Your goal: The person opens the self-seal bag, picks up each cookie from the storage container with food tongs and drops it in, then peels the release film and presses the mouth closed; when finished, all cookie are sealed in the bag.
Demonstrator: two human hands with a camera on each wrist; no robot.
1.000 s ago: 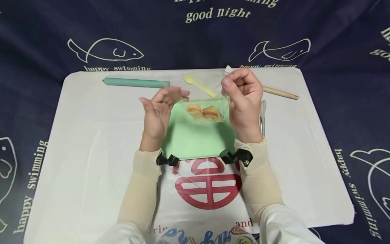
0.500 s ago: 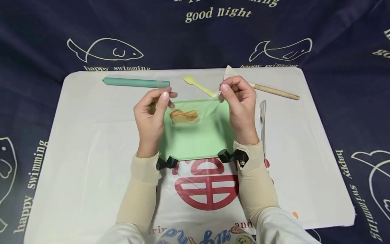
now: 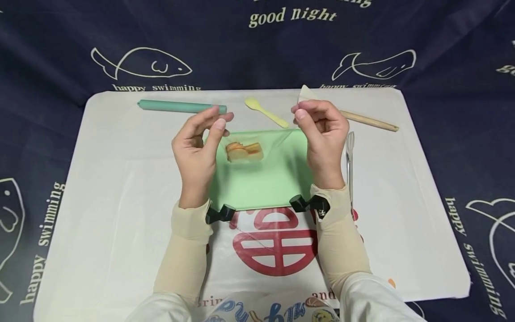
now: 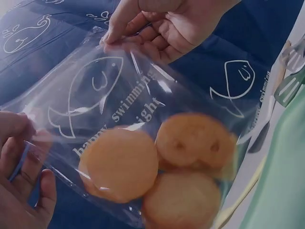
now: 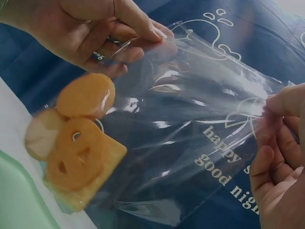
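Observation:
Both hands hold a clear plastic bag (image 5: 162, 129) up by its top edge, above a green tray (image 3: 261, 190). Several round biscuits (image 4: 119, 164) and a square cracker (image 5: 114, 152) lie in the bag's bottom, bunched toward the left hand in the head view; one biscuit has cut-out holes like a face. My left hand (image 3: 195, 152) pinches one top corner between thumb and fingers. The opposite corner is pinched by my right hand (image 3: 325, 141). The film is stretched between them, and whether the mouth is sealed cannot be told.
Along the table's back lie a teal stick-shaped thing (image 3: 177, 106), a yellow spoon (image 3: 265, 112) and a spatula (image 3: 369, 120) with a wooden handle. A slim slotted metal utensil (image 3: 349, 165) lies right of the tray. A red-printed white sheet (image 3: 257, 268) lies in front.
My left hand was apart from the bag's left side with its fingers spread; now it pinches that corner. The biscuits have shifted left, and the bag is pulled wider.

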